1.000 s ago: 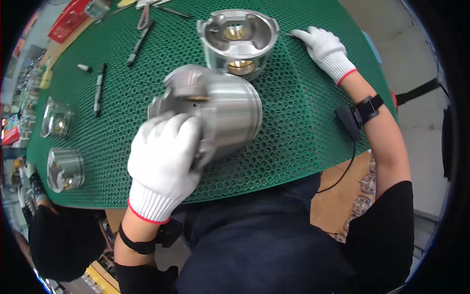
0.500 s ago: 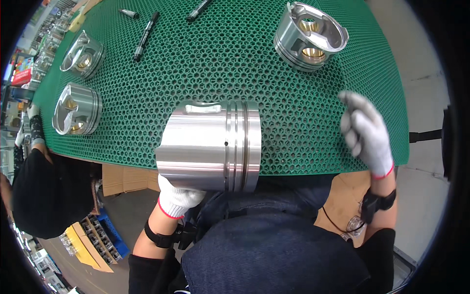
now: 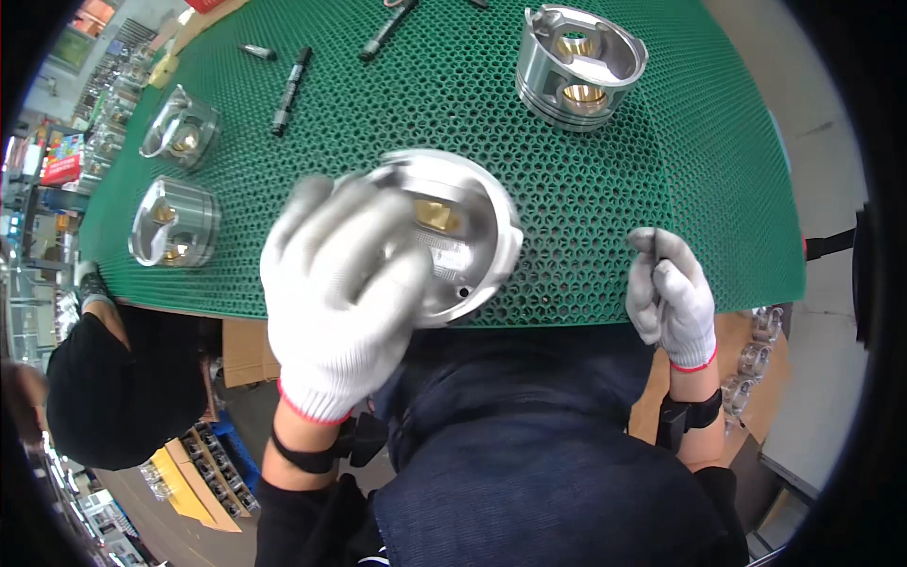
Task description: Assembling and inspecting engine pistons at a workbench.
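Note:
My left hand (image 3: pixel 342 283), in a white glove, grips a large silver metal piston (image 3: pixel 453 236) and holds it up over the near edge of the green honeycomb mat (image 3: pixel 661 161). The piston's open underside faces me, with a brass-coloured part showing inside. The hand is blurred and covers the piston's left side. My right hand (image 3: pixel 673 295), also gloved, hovers at the mat's near right edge with its fingers curled; something small and dark may be pinched in them, too small to tell.
Another silver piston (image 3: pixel 581 64) stands at the far right of the mat. Two more pistons (image 3: pixel 176 223) (image 3: pixel 179 132) sit at the left edge. Dark pen-like tools (image 3: pixel 291 77) lie at the far side. A person in dark clothing (image 3: pixel 123 378) is at lower left.
The piston has been turned from lying sideways to showing its open underside, with my left hand now over its front. My right hand dropped lower and curled its fingers.

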A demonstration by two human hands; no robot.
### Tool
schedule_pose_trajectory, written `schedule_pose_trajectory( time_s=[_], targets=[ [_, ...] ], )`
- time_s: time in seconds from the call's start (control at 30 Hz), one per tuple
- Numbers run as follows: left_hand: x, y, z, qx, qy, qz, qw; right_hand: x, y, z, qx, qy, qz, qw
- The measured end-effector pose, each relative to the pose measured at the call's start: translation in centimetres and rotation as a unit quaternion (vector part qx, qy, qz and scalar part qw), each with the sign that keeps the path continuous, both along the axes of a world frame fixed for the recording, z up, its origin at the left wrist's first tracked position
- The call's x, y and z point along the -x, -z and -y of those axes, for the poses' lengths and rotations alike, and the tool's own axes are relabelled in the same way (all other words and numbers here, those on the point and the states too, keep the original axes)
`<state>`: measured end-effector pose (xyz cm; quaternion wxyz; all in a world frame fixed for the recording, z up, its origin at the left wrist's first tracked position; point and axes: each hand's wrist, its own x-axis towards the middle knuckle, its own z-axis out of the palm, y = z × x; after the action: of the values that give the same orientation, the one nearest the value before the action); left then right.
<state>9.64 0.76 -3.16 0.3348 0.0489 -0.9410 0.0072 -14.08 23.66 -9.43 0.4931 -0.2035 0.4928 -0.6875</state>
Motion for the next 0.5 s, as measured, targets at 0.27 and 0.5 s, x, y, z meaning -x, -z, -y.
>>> schedule_pose_trajectory(
  time_s=[0.27, 0.5],
  targets=[
    [2.4, 2.9, 2.6, -0.379, -0.017, -0.078, 0.922, -0.5, -0.3, 0.3, 0.086, 0.010, 0.016, 0.996],
    [5.6, -1.0, -5.1, 0.000, 0.002, 0.094, 0.996, -3.1, -3.8, 1.0, 0.022, -0.044, -0.476, 0.878]
  ],
)
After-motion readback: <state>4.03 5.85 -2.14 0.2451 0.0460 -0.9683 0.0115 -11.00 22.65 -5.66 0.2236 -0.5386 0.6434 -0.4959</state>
